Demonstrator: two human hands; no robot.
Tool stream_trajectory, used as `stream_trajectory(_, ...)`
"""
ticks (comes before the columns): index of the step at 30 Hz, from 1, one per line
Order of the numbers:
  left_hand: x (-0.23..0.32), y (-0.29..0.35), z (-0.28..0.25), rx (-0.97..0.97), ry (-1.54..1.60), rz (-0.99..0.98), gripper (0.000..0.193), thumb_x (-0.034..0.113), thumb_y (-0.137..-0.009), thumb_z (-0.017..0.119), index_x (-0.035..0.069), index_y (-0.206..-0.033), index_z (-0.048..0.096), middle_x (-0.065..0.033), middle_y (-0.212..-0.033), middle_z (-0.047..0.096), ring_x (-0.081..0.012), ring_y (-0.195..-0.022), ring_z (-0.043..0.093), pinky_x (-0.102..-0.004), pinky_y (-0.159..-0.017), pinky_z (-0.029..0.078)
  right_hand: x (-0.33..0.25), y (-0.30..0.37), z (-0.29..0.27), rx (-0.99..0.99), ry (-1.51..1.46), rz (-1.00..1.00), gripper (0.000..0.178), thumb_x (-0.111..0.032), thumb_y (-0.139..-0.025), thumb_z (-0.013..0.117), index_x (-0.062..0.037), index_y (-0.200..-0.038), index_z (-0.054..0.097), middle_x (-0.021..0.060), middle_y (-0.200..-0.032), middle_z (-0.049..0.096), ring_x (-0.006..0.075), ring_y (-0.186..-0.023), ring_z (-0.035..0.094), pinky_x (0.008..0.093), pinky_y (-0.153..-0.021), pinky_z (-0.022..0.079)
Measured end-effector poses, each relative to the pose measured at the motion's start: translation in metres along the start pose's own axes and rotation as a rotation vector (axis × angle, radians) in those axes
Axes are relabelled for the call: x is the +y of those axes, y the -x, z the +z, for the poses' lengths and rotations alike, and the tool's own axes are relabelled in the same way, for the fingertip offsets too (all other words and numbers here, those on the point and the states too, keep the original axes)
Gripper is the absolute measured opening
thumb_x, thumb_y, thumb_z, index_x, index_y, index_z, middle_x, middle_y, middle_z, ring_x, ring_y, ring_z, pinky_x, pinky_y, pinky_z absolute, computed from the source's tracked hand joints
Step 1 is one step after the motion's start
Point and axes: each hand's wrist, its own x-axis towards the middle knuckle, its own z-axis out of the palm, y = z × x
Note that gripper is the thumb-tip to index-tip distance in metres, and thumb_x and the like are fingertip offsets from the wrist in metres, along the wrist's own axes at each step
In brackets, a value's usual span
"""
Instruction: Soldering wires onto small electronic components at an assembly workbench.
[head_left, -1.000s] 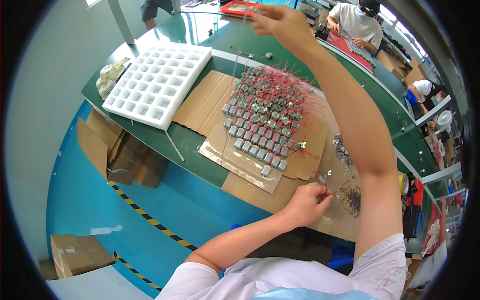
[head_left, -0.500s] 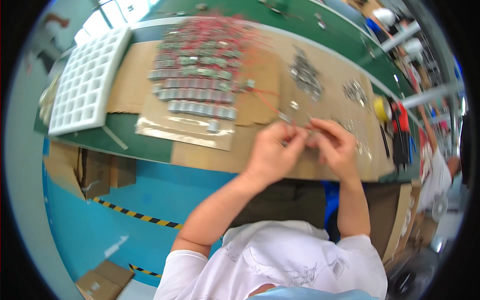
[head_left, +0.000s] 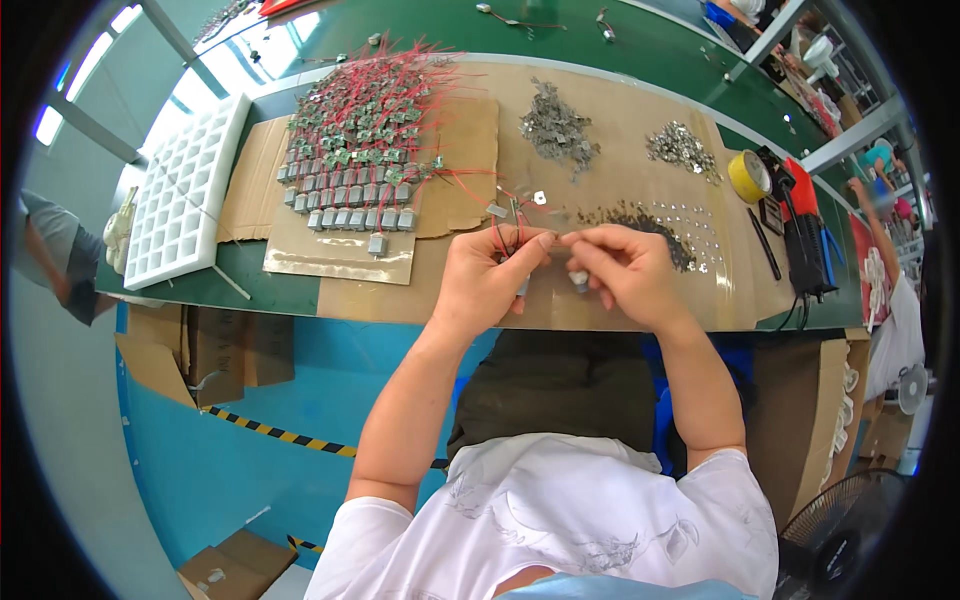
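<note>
My left hand (head_left: 490, 275) is closed around a small grey block-shaped part with red and black wires (head_left: 508, 238), most of it hidden by the fingers. Close beside it, my right hand (head_left: 630, 270) pinches with thumb and forefinger right at the left thumb. What lies in that pinch is too small to make out. A small pale piece (head_left: 578, 279) shows under the right hand's curled fingers. Just beyond the hands lie a small white square piece (head_left: 540, 198) and a scatter of dark tiny parts (head_left: 645, 222). Left of them stand rows of grey blocks (head_left: 350, 195) with green circuit boards and red wires.
A white compartment tray (head_left: 185, 200) leans at the left. Two heaps of metal pieces, one dull (head_left: 556, 125) and one shiny (head_left: 682, 150), lie on the cardboard (head_left: 460, 290). Yellow tape (head_left: 748, 177), a black pen (head_left: 764, 245) and a black device (head_left: 803, 250) sit at the right.
The view has shifted and sharpened. My hands now show lower against the table, nearer its front edge, still close together. The wired part remains in my left hand.
</note>
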Motion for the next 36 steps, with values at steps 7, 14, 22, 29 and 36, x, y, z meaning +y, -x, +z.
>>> stream_trajectory(7, 0.001, 0.002, 0.009, -0.022, -0.285, 0.106, 0.027, 0.027, -0.097, 0.074, 0.001, -0.094, 0.074, 0.0016, -0.067, 0.063, -0.0043, -0.047, 0.051, -0.0242, -0.043, 0.039, -0.021, -0.006, -0.045, 0.255, -0.302, -0.295, 0.024, -0.016, -0.105, 0.062, 0.0017, -0.116, 0.074, 0.0057, -0.089, 0.072, 0.0042, -0.063, 0.059, 0.0199, -0.045, 0.045)
stream_trajectory(14, 0.0, -0.002, 0.005, -0.111, -0.376, 0.201, 0.025, 0.019, -0.091, 0.065, -0.002, -0.102, 0.072, -0.0067, -0.073, 0.067, -0.0112, -0.068, 0.063, -0.0317, -0.066, 0.052, -0.074, -0.055, -0.03, 0.13, 0.071, -0.392, 0.02, -0.011, -0.103, 0.064, 0.0033, -0.112, 0.075, 0.0059, -0.092, 0.072, 0.0096, -0.075, 0.066, 0.0227, -0.059, 0.053)
stream_trajectory(22, -0.012, -0.006, -0.001, -0.196, -0.444, 0.327, 0.03, 0.013, -0.09, 0.063, -0.002, -0.116, 0.07, -0.0208, -0.095, 0.072, -0.0315, -0.093, 0.071, -0.0417, -0.082, 0.055, -0.11, -0.156, 0.059, -0.16, 0.11, -0.343, 0.025, -0.016, -0.101, 0.067, 0.005, -0.112, 0.074, 0.0102, -0.097, 0.075, 0.0138, -0.08, 0.072, 0.0256, -0.066, 0.057)
stream_trajectory(29, -0.017, -0.004, 0.004, -0.14, -0.377, 0.417, 0.022, 0.011, -0.091, 0.07, -0.004, -0.106, 0.067, -0.0238, -0.095, 0.07, -0.0393, -0.088, 0.069, -0.0444, -0.076, 0.054, -0.147, -0.289, 0.181, -0.257, 0.172, -0.425, 0.025, -0.018, -0.096, 0.072, 0.0063, -0.103, 0.075, 0.0099, -0.087, 0.076, 0.0149, -0.07, 0.072, 0.025, -0.065, 0.058)
stream_trajectory(36, -0.016, -0.007, -0.001, -0.092, -0.249, 0.36, 0.019, 0.011, -0.086, 0.072, -0.007, -0.088, 0.066, -0.0279, -0.086, 0.067, -0.0462, -0.086, 0.065, -0.0509, -0.077, 0.051, -0.243, -0.391, 0.288, -0.421, 0.014, -0.552, 0.037, -0.008, -0.097, 0.065, 0.0194, -0.122, 0.059, 0.0288, -0.124, 0.066, 0.0284, -0.101, 0.073, 0.0323, -0.085, 0.064)
